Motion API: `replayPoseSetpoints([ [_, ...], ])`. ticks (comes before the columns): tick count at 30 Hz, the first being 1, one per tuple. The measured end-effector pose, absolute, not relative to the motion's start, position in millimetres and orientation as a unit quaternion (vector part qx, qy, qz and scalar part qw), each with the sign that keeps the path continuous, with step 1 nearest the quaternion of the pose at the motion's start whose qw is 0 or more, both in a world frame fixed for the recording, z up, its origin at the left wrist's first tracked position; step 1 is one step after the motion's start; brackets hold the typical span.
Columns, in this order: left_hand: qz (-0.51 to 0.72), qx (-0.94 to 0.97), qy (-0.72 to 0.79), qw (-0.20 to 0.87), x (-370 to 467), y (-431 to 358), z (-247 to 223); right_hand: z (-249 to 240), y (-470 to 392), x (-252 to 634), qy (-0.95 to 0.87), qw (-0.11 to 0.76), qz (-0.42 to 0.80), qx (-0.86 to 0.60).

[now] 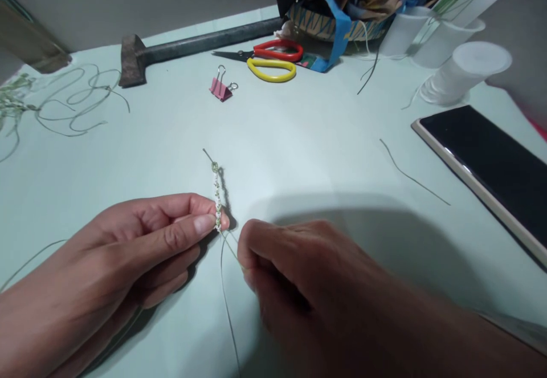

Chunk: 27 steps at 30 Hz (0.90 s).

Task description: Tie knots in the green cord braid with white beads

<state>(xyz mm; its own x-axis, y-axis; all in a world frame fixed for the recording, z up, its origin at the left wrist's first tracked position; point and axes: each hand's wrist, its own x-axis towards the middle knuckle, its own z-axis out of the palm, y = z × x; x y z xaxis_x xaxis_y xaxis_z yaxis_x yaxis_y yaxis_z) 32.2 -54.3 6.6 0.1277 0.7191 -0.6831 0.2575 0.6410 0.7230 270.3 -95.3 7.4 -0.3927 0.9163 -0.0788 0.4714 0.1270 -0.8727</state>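
Note:
A short braided cord [217,190] in green and white, possibly with small beads, stands nearly upright in the middle of the head view. My left hand [149,241] pinches its lower end between thumb and forefinger. Thin green strings come out below the pinch. One green string [229,244] runs to my right hand [294,269], whose fingers are closed on it; the fingertips are partly hidden behind the knuckles. Another loose string [228,304] hangs down between my hands to the bottom edge.
Around the pale table lie a hammer [205,41], red-and-yellow-handled scissors [273,61], a pink binder clip [221,88] and tangled green cord [72,104]. On the right are a phone [491,161], a white spool [465,73] and a cut string [410,175]. A basket [316,21] holds cloth.

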Motion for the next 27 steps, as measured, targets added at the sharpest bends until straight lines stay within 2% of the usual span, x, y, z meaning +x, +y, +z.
replayPoseSetpoints([
  [5, 0.183, 0.32, 0.611, 0.7, 31, -53, 7, 6, -99, 271, -0.705, 0.242, 0.45, -0.492],
  [12, 0.2, 0.335, 0.612, 0.688, 29, -53, 7, -1, -93, 270, -0.697, 0.258, 0.484, -0.462],
  [21, 0.197, 0.351, 0.604, 0.688, 29, -61, 6, 13, -97, 272, -0.682, 0.222, 0.464, -0.52],
  [24, 0.194, 0.358, 0.605, 0.684, 31, -62, 7, 8, -97, 270, -0.73, 0.236, 0.396, -0.505],
  [27, 0.183, 0.39, 0.616, 0.659, 32, -60, 4, 5, -100, 267, -0.802, 0.29, 0.193, -0.486],
])
